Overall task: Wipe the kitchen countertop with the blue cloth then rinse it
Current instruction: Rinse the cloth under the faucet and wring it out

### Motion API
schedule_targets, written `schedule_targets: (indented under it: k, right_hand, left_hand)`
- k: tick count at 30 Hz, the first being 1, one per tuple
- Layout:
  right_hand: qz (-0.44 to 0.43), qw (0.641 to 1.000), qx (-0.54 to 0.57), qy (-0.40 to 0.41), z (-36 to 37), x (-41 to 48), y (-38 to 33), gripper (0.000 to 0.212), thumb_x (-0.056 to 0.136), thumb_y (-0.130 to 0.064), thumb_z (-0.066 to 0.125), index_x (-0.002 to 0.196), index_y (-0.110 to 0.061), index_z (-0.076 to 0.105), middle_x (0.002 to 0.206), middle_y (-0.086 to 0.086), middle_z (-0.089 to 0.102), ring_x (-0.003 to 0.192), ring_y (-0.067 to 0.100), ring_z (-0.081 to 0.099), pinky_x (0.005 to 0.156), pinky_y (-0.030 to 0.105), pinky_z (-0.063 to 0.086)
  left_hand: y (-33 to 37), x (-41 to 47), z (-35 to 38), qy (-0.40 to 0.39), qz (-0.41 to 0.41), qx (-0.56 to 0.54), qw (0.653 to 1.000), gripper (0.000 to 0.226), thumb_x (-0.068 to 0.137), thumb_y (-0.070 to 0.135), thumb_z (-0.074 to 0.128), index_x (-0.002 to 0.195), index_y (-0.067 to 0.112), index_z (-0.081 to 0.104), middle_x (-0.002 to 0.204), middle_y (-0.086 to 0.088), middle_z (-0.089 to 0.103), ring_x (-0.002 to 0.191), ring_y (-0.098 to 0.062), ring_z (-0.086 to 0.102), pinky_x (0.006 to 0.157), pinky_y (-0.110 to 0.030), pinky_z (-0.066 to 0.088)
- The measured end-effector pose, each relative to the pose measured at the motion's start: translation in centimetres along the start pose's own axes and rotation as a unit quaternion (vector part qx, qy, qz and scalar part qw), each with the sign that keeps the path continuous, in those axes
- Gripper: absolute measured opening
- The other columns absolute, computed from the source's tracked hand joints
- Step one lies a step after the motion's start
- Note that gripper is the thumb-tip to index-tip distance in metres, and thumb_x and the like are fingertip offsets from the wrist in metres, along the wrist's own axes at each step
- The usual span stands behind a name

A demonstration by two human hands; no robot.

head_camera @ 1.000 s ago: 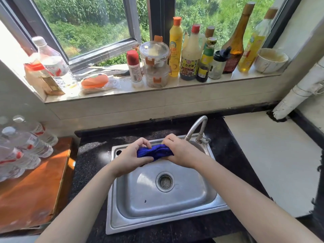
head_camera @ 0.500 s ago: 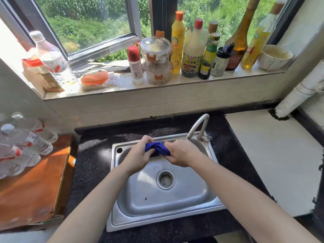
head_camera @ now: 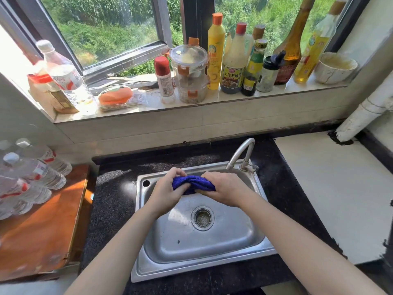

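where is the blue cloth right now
In the head view the bunched blue cloth is gripped between the left hand and right hand, above the steel sink, just left of the faucet.

Blue cloth (head_camera: 192, 184): bunched, gripped between left hand (head_camera: 164, 193) and right hand (head_camera: 226, 191). Location: above steel sink (head_camera: 212, 241), near faucet (head_camera: 241, 153).

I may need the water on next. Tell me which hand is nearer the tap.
Right. The right hand grips the cloth just below and left of the tap spout. The left hand holds the cloth's other end, farther left over the sink.
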State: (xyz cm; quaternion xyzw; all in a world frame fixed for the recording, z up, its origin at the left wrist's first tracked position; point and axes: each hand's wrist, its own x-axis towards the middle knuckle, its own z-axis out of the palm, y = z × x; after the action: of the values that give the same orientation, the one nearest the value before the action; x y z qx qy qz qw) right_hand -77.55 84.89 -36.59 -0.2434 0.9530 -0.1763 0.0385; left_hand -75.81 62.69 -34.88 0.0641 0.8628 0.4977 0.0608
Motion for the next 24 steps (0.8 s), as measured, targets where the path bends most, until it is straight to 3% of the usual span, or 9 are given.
schedule_targets:
  k: [2, 4, 7, 10, 12, 14, 17, 20, 24]
  right_hand:
    - [0.009, 0.999, 0.035, -0.010, -0.1, -0.3, 0.0, 0.049, 0.086, -0.079, 0.042, 0.112, -0.038, 0.051, 0.100, -0.013, 0.061, 0.092, 0.014, 0.063, 0.077, 0.036, 0.052]
    - [0.018, 0.995, 0.090, -0.025, -0.4, -0.7, 0.0, 0.052, 0.083, -0.080, 0.046, 0.120, -0.043, 0.048, 0.105, -0.012, 0.057, 0.096, 0.014, 0.061, 0.084, 0.036, 0.052]
    - [0.028, 0.991, 0.127, -0.023, -0.6, -1.1, -0.6, 0.051, 0.090, -0.074, 0.044, 0.129, -0.042, 0.045, 0.107, -0.009, 0.051, 0.096, 0.014, 0.058, 0.086, 0.035, 0.049]
    - [0.049, 0.990, 0.134, 0.006, -0.4, -1.5, -1.6, 0.043, 0.096, -0.066, 0.036, 0.127, -0.039, 0.048, 0.103, -0.009, 0.049, 0.091, 0.013, 0.056, 0.082, 0.035, 0.047]
    - [0.061, 0.991, 0.108, 0.039, 0.0, -1.6, -2.1, 0.042, 0.096, -0.065, 0.035, 0.116, -0.034, 0.055, 0.096, -0.010, 0.052, 0.086, 0.013, 0.057, 0.075, 0.034, 0.046]
    - [0.055, 0.989, 0.068, 0.118, 0.7, -1.6, -2.5, 0.046, 0.095, -0.064, 0.035, 0.092, -0.026, 0.061, 0.080, -0.008, 0.056, 0.070, 0.017, 0.059, 0.060, 0.032, 0.045]
    - [0.028, 0.979, 0.028, 0.200, 1.1, -1.3, -2.7, 0.045, 0.093, -0.051, 0.042, 0.063, -0.019, 0.051, 0.057, -0.004, 0.053, 0.049, 0.021, 0.052, 0.045, 0.026, 0.034]
    - [0.008, 0.978, 0.005, 0.209, 0.9, -0.9, -2.7, 0.041, 0.090, -0.043, 0.045, 0.057, -0.019, 0.047, 0.051, -0.003, 0.052, 0.044, 0.021, 0.049, 0.046, 0.022, 0.027]
    - [-0.007, 0.977, 0.007, 0.212, 0.9, -0.8, -2.3, 0.041, 0.088, -0.040, 0.044, 0.053, -0.018, 0.047, 0.048, -0.002, 0.054, 0.041, 0.023, 0.049, 0.042, 0.025, 0.035]
  left_hand:
    - [0.2, -0.3, -0.1, 0.005, -0.024, -0.017, 1.000, 0.024, 0.087, 0.015, 0.074, 0.107, 0.021, 0.062, 0.090, 0.008, 0.069, 0.079, -0.002, 0.063, 0.073, -0.016, 0.047]
    - [0.2, -0.5, -0.3, -0.027, -0.042, -0.043, 0.998, 0.022, 0.088, 0.020, 0.074, 0.109, 0.021, 0.066, 0.086, 0.012, 0.070, 0.073, 0.002, 0.061, 0.070, -0.016, 0.045]
    - [0.2, -0.9, -0.3, -0.044, -0.086, -0.117, 0.988, 0.012, 0.093, 0.037, 0.068, 0.101, 0.027, 0.067, 0.077, 0.010, 0.065, 0.067, -0.006, 0.055, 0.063, -0.023, 0.045]
    - [0.8, -1.1, 0.4, 0.021, -0.100, -0.130, 0.986, 0.020, 0.097, 0.042, 0.060, 0.091, 0.024, 0.059, 0.074, 0.005, 0.059, 0.066, -0.008, 0.050, 0.065, -0.026, 0.043]
    - [1.2, -1.2, 1.0, 0.049, -0.081, -0.110, 0.989, 0.023, 0.097, 0.038, 0.061, 0.088, 0.018, 0.054, 0.073, 0.003, 0.057, 0.066, -0.008, 0.050, 0.066, -0.024, 0.043]
    - [1.5, -1.4, 1.5, 0.068, -0.052, -0.068, 0.994, 0.024, 0.097, 0.034, 0.062, 0.085, 0.016, 0.051, 0.068, 0.004, 0.054, 0.062, -0.007, 0.047, 0.063, -0.023, 0.042]
    - [1.4, -1.8, 2.1, 0.100, -0.013, -0.002, 0.995, 0.022, 0.096, 0.029, 0.062, 0.082, 0.017, 0.050, 0.064, 0.002, 0.054, 0.057, -0.011, 0.047, 0.058, -0.023, 0.042]
    - [1.4, -2.0, 2.4, 0.113, 0.011, 0.019, 0.993, 0.022, 0.095, 0.023, 0.063, 0.080, 0.016, 0.049, 0.061, 0.003, 0.052, 0.056, -0.011, 0.046, 0.055, -0.020, 0.038]
    - [1.8, -2.2, 2.7, 0.114, 0.026, 0.020, 0.993, 0.023, 0.095, 0.015, 0.061, 0.078, 0.015, 0.047, 0.057, 0.004, 0.047, 0.053, -0.010, 0.042, 0.052, -0.020, 0.035]
